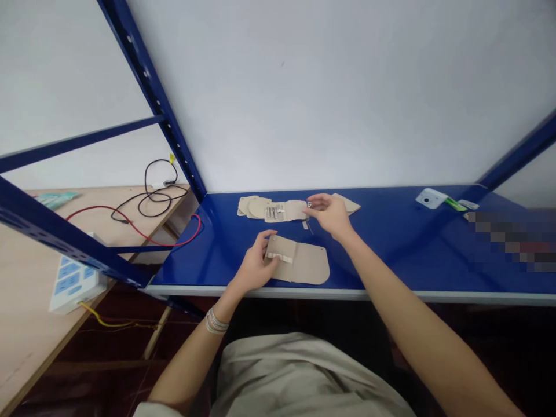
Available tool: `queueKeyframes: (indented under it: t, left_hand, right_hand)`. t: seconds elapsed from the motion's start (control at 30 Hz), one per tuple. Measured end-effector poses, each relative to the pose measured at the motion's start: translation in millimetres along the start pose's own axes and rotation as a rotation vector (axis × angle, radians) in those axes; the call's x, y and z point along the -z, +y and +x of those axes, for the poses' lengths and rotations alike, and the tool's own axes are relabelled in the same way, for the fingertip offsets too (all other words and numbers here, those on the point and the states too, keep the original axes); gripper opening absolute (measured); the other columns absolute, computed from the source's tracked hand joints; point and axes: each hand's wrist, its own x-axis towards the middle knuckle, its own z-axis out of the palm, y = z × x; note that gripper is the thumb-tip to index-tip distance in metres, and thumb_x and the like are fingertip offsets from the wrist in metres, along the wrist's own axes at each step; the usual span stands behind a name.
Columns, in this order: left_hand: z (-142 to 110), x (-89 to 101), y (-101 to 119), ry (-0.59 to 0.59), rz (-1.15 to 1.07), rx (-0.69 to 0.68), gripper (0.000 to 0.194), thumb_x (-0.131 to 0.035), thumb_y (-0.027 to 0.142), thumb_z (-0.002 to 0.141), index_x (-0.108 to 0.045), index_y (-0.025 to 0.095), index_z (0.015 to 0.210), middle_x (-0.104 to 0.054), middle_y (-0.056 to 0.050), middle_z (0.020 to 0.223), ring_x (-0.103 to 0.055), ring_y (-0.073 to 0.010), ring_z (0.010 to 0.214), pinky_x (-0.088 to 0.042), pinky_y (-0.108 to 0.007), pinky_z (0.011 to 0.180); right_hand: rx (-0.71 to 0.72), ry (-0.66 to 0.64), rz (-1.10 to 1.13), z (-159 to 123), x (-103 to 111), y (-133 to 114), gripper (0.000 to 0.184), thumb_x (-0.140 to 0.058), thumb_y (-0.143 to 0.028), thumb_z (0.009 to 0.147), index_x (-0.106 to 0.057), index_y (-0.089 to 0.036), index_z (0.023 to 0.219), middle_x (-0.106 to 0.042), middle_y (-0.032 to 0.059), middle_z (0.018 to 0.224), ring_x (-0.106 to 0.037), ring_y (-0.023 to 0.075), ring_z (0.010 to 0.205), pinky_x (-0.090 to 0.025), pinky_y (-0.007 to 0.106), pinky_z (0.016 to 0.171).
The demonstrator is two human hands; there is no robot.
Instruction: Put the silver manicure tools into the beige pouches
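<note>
Though apart from hands (256, 266) (333, 215), white device (428, 199)

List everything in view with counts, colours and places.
Front case: one, beige, shelf front
Back case: one, beige, behind, with silvery pieces
Flat pieces: several, beige, beside back case
Pointed piece: one, beige, beyond right hand
Lens device: one, white, shelf's right
Slim item: one, green, white, beside it
Shelf: one, blue, centre
Frame: one, blue, around shelf
Wall: one, white, behind
Side table: one, tan, left
Power strip: one, white, blue, side table
Packet: one, teal, side table
Cables: several, black, red, yellow, left
Garment: one, khaki, lap
Bracelets: uncountable, silvery, left wrist
Left hand: one, on front case
Right hand: one, at back case
</note>
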Motion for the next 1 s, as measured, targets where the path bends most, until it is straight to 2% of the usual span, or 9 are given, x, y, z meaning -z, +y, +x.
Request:
queueKeyframes:
  t: [0.1, 0.17, 0.33, 0.47, 0.57, 0.63, 0.73, 0.87, 1.0]
  left_hand:
    - [0.2, 0.5, 3.3, -0.045, -0.091, 0.006, 0.056, -0.062, 0.024, 0.083, -0.038, 0.019, 0.133, -0.062, -0.011, 0.109, -0.063, -0.0184, 0.090, -0.048, -0.027, 0.078]
    - [-0.7, 1.4, 6.2, -0.090, -0.165, 0.005, 0.056, -0.062, 0.027, 0.084, -0.036, 0.019, 0.133, -0.062, -0.012, 0.111, -0.063, -0.0188, 0.090, -0.048, -0.027, 0.077]
    - [-7.1, 3.1, 12.4, -0.139, -0.366, 0.093, 0.063, -0.067, 0.036, 0.083, -0.033, 0.022, 0.134, -0.065, -0.011, 0.106, -0.065, -0.0184, 0.085, -0.049, -0.026, 0.072]
    - [-7.3, 5.0, 10.4, 0.020, -0.378, 0.174, 0.065, -0.074, 0.037, 0.076, -0.040, 0.020, 0.129, -0.068, -0.009, 0.097, -0.065, -0.0178, 0.078, -0.049, -0.025, 0.068]
    - [-4.3, 7.6, 5.9, 0.179, -0.323, 0.226, 0.050, -0.077, 0.036, 0.071, -0.056, 0.015, 0.111, -0.068, -0.006, 0.086, -0.062, -0.0148, 0.070, -0.047, -0.022, 0.063]
    - [-3.4, 8.9, 4.4, 0.215, -0.306, 0.251, 0.040, -0.077, 0.036, 0.070, -0.063, 0.013, 0.099, -0.067, -0.004, 0.082, -0.060, -0.0131, 0.067, -0.045, -0.021, 0.061]
    - [-4.5, 9.4, 6.5, 0.217, -0.307, 0.280, 0.035, -0.077, 0.036, 0.069, -0.068, 0.012, 0.093, -0.068, -0.004, 0.079, -0.058, -0.0126, 0.066, -0.044, -0.021, 0.062]
    - [-7.0, 8.4, 10.7, 0.246, -0.338, 0.337, 0.038, -0.076, 0.040, 0.068, -0.069, 0.011, 0.092, -0.069, -0.004, 0.079, -0.060, -0.0155, 0.066, -0.047, -0.024, 0.062]
    - [-7.4, 8.4, 10.2, 0.225, -0.266, 0.316, 0.037, -0.074, 0.041, 0.070, -0.069, 0.011, 0.090, -0.070, -0.005, 0.079, -0.061, -0.0160, 0.065, -0.047, -0.024, 0.062]
  right_hand:
    - [-0.069, -0.202, 0.291, -34.9, -12.8, -27.3, 0.042, -0.081, -0.035, 0.058, -0.069, -0.015, 0.093, -0.068, 0.0048, 0.075, -0.064, 0.0179, 0.066, -0.053, 0.032, 0.064]
    - [-0.092, -0.288, 0.300, -57.0, -21.4, -37.6, 0.037, -0.081, -0.039, 0.059, -0.069, -0.015, 0.085, -0.066, 0.0030, 0.068, -0.063, 0.0172, 0.063, -0.052, 0.032, 0.065]
    - [-0.154, -0.172, 0.353, -89.7, -34.6, -32.6, 0.035, -0.079, -0.045, 0.062, -0.063, -0.017, 0.074, -0.065, 0.0019, 0.065, -0.061, 0.0157, 0.058, -0.052, 0.031, 0.062]
    - [-0.283, -0.082, 0.496, -107.9, -37.9, -22.9, 0.036, -0.083, -0.042, 0.058, -0.062, -0.017, 0.075, -0.069, 0.0045, 0.071, -0.066, 0.0186, 0.064, -0.054, 0.033, 0.067]
    - [-0.330, -0.021, 0.503, -121.2, -39.8, -20.2, 0.036, -0.085, -0.037, 0.054, -0.062, -0.016, 0.073, -0.072, 0.0076, 0.081, -0.068, 0.0207, 0.073, -0.054, 0.033, 0.070]
    - [-0.344, -0.026, 0.469, -126.3, -40.6, -20.4, 0.036, -0.085, -0.035, 0.054, -0.065, -0.016, 0.076, -0.072, 0.0084, 0.084, -0.068, 0.0220, 0.076, -0.054, 0.033, 0.070]
    - [-0.274, -0.029, 0.365, -125.4, -40.0, -23.3, 0.033, -0.081, -0.037, 0.061, -0.069, -0.016, 0.085, -0.072, 0.0097, 0.088, -0.068, 0.0230, 0.078, -0.054, 0.034, 0.071]
    - [-0.111, -0.099, 0.207, -115.8, -38.0, -29.3, 0.025, -0.073, -0.039, 0.070, -0.072, -0.016, 0.080, -0.072, 0.0094, 0.085, -0.067, 0.0212, 0.070, -0.053, 0.033, 0.066]
    - [-0.069, -0.108, 0.091, -115.2, -41.9, -28.0, 0.022, -0.068, -0.038, 0.075, -0.071, -0.017, 0.082, -0.071, 0.0084, 0.079, -0.064, 0.0204, 0.067, -0.051, 0.032, 0.064]
